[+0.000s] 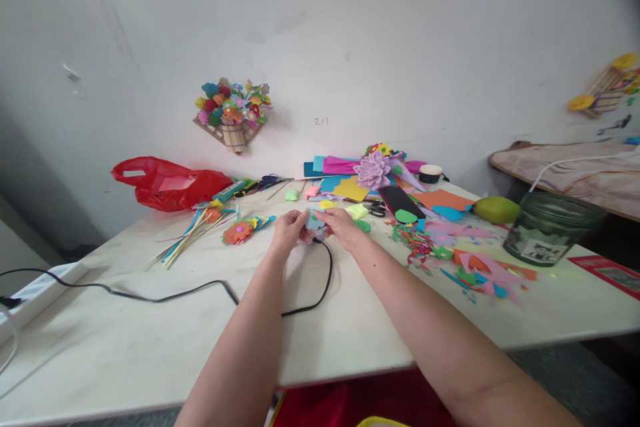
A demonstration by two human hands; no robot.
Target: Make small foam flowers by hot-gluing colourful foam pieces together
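Over the middle of the table, my left hand (289,227) and my right hand (339,221) meet with fingers closed on a small pale blue and lilac foam flower (315,219). Its lower part is partly covered by my fingers. A black cord (330,267) runs up to just under the flower; what it ends in is hidden. To the left of my hands lies an orange foam flower (237,232) with a pink centre. Yellow soft pieces (357,211) and a green foam piece (363,226) lie just right of my right hand.
Bundled thin strips (185,240), a red plastic bag (170,183) and a power strip (40,297) are on the left. Rightward are a black phone (401,203), scissors (379,209), foam scraps (480,270) and a green glass jar (543,233). Coloured sheets (350,188) lie behind.
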